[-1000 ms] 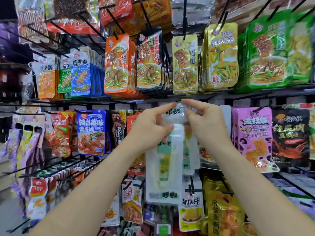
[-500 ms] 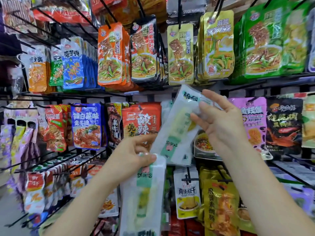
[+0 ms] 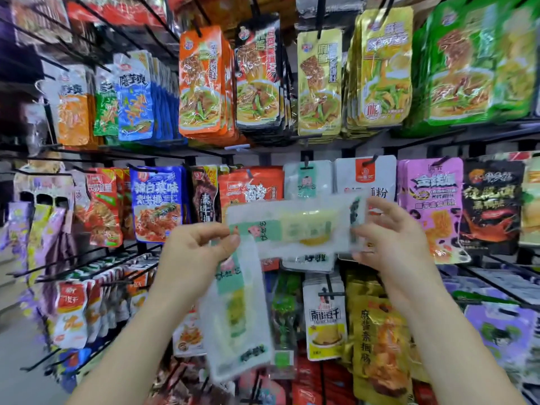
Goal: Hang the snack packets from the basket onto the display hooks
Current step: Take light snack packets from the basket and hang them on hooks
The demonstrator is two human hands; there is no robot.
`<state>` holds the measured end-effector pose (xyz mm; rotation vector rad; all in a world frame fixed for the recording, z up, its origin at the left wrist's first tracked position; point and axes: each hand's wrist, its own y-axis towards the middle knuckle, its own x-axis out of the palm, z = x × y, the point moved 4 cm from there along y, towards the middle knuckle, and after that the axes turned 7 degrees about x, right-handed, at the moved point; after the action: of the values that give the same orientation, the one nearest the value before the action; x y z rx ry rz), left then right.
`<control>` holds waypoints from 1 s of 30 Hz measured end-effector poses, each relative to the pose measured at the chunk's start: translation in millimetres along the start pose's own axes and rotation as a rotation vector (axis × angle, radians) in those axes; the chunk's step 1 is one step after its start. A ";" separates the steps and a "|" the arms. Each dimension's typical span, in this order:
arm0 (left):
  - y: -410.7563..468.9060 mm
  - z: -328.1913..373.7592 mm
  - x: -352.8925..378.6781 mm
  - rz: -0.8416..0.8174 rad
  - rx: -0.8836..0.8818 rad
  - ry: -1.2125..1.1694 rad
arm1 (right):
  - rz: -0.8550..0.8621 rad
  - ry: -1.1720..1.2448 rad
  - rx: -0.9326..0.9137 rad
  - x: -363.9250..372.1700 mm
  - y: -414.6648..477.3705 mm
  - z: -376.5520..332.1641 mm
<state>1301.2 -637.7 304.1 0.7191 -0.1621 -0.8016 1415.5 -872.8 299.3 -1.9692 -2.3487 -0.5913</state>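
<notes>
Holds two white packets, one per hand. Pinches the first packet (image 3: 236, 311) by its top in the left hand (image 3: 193, 252), dangling below-left of the hooked packet (image 3: 306, 182). Has swung the second packet (image 3: 295, 226) from slanted to level before the hooked packet, its end gripped in the right hand (image 3: 391, 241). Readies hanging: one hung, two unhung.

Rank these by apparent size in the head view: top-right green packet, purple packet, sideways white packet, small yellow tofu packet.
1. green packet
2. sideways white packet and purple packet: about alike; the white one is held nearer the camera
3. yellow tofu packet
</notes>
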 end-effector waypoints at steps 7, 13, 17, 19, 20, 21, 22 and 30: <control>5.6 83.1 1.5 -0.126 0.507 0.875 | 0.068 -0.716 -0.669 16.1 -44.2 -47.2; 7.9 103.8 45.1 -0.256 0.650 1.276 | -0.468 -0.678 -0.458 55.4 -39.6 -33.3; 17.5 96.7 48.8 -0.333 0.639 1.021 | -0.451 -0.572 -0.280 45.3 -21.5 -36.1; 23.7 91.8 50.5 -0.341 0.627 0.883 | -0.557 -0.501 -0.146 44.7 -13.0 -36.9; 28.2 89.6 50.2 -0.324 0.610 0.796 | -0.590 -0.432 -0.086 44.3 -7.2 -37.5; 33.6 87.7 49.3 -0.293 0.591 0.701 | -0.596 -0.355 -0.044 43.8 -0.3 -38.5; 39.0 86.3 48.0 -0.244 0.581 0.613 | -0.575 -0.275 -0.014 43.4 6.3 -40.5; 45.3 80.6 52.3 0.006 0.708 0.355 | -0.259 0.044 -0.053 48.7 40.6 -48.1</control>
<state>1333.1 -695.5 387.3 1.5146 -0.1247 -0.5902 1433.5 -835.7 367.3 -1.6619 -2.6058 -0.7062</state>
